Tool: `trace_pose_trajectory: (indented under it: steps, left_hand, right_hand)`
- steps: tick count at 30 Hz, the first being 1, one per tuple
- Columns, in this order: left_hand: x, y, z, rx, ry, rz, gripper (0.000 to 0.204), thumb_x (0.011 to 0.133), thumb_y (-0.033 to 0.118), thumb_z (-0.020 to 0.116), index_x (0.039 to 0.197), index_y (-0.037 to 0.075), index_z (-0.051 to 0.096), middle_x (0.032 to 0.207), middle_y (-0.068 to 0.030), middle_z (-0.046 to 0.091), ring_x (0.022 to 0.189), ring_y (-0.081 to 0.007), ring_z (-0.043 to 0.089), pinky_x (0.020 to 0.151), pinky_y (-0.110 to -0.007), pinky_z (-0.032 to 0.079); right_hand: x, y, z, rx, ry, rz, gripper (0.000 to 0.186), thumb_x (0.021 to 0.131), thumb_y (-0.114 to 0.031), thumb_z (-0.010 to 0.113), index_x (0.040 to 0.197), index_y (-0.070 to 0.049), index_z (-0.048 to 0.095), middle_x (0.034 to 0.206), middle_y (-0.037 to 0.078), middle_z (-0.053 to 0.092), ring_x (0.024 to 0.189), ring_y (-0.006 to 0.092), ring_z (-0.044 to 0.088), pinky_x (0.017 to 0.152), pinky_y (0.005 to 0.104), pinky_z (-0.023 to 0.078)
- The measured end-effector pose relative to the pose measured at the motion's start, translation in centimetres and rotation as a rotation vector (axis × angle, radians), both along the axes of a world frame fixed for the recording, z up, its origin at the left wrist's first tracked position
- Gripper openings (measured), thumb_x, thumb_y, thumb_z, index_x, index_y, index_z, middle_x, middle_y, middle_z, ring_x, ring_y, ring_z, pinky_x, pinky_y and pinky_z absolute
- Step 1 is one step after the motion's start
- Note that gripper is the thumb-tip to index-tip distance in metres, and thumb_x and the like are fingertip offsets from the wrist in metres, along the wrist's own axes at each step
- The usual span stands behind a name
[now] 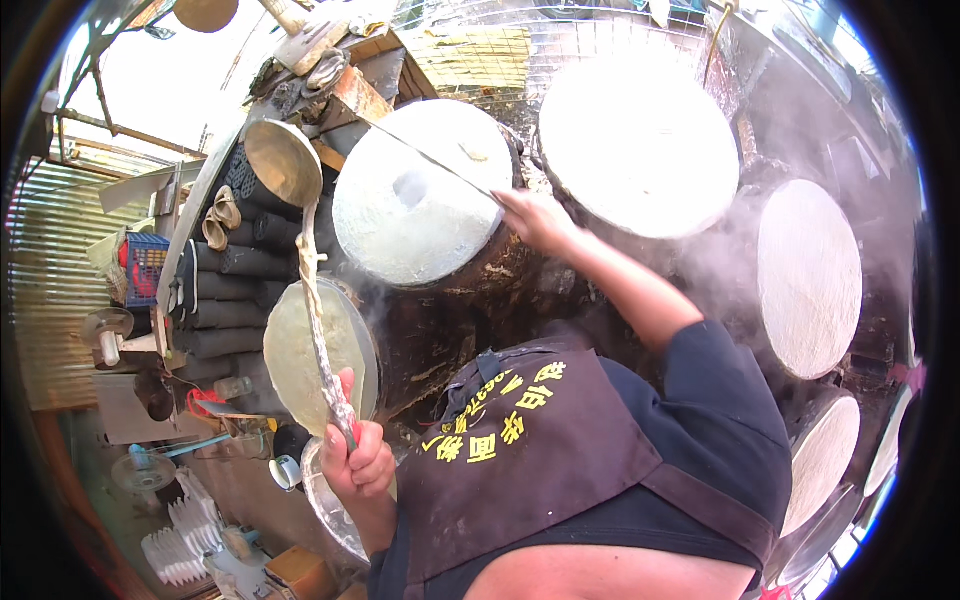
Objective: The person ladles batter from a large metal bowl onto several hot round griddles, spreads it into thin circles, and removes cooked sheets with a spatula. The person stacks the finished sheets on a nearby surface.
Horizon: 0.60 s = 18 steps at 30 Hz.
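Pointing forward: batter-crusted ladle (pixel 312 300), round bowl (pixel 285 162) farthest, left hand (pixel 362 462) wrapping handle (pixel 336 395); right hand (pixel 540 222) holds thin rod (pixel 440 165), possibly metal, angled forward-left.

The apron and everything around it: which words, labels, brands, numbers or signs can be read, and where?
Apron: bold yellow characters and a line of digits, partly lost in folds; I won't copy the wording.
Ladle in the left hand: no lettering visible.
Small things at left, like the blue crate: too small to tell.
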State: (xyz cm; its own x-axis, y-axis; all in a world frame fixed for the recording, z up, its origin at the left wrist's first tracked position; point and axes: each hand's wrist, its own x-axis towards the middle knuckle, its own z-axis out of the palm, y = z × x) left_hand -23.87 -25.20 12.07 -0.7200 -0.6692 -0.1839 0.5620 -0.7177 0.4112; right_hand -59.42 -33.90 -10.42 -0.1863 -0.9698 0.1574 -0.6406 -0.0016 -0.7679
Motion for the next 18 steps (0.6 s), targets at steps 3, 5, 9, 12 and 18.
trace_pose_trajectory:
  steps: [3,5,9,12,18]
  left_hand:
    - [0.7,0.0,-1.0,-0.003,-0.039,-0.021,0.06,0.103,0.031,0.037,0.152,0.024,0.002,0.065,0.0003,0.034,0.042,-0.0029,0.027,0.03,-0.016,0.03]
    - [0.7,-0.1,-1.3,0.021,-0.082,-0.028,0.06,0.103,0.031,0.037,0.152,0.024,0.003,0.064,0.0005,0.034,0.042,-0.003,0.028,0.03,-0.017,0.03]
    - [-1.5,-0.9,-0.7,0.07,-0.127,-0.075,0.063,0.102,0.03,0.044,0.152,0.022,0.006,0.065,0.0009,0.034,0.044,-0.0041,0.03,0.032,-0.017,0.03]
    - [-3.3,-1.1,0.2,0.095,-0.07,-0.111,0.061,0.102,0.03,0.042,0.152,0.022,0.007,0.066,0.0006,0.034,0.045,-0.0041,0.03,0.032,-0.017,0.03]
    - [-2.0,-0.8,-0.3,0.082,-0.019,-0.035,0.057,0.104,0.031,0.035,0.152,0.022,0.005,0.066,0.0003,0.033,0.044,-0.0037,0.031,0.031,-0.017,0.033]
  right_hand:
    - [1.4,7.7,-1.8,-0.114,0.033,-0.231,0.049,0.089,-0.011,0.052,0.137,-0.013,0.042,0.088,0.022,0.06,0.077,0.0389,0.062,0.067,0.0479,0.051]
    - [0.7,8.1,-2.1,0.11,0.047,-0.284,0.054,0.087,-0.008,0.051,0.139,-0.016,0.04,0.087,0.022,0.058,0.081,0.0407,0.061,0.07,0.0486,0.05]
    - [-0.5,0.2,-0.7,0.148,0.111,-0.318,0.056,0.083,0.0,0.042,0.137,-0.016,0.041,0.086,0.023,0.062,0.077,0.0393,0.063,0.068,0.0494,0.049]
    - [-1.2,-3.7,2.3,0.162,0.125,-0.202,0.035,0.081,0.001,0.045,0.114,-0.004,0.054,0.087,0.023,0.063,0.084,0.0365,0.065,0.075,0.0455,0.052]
    - [-2.9,-1.7,1.3,0.144,0.07,-0.227,0.048,0.081,0.001,0.044,0.127,-0.011,0.05,0.091,0.022,0.064,0.086,0.0347,0.066,0.074,0.0446,0.052]
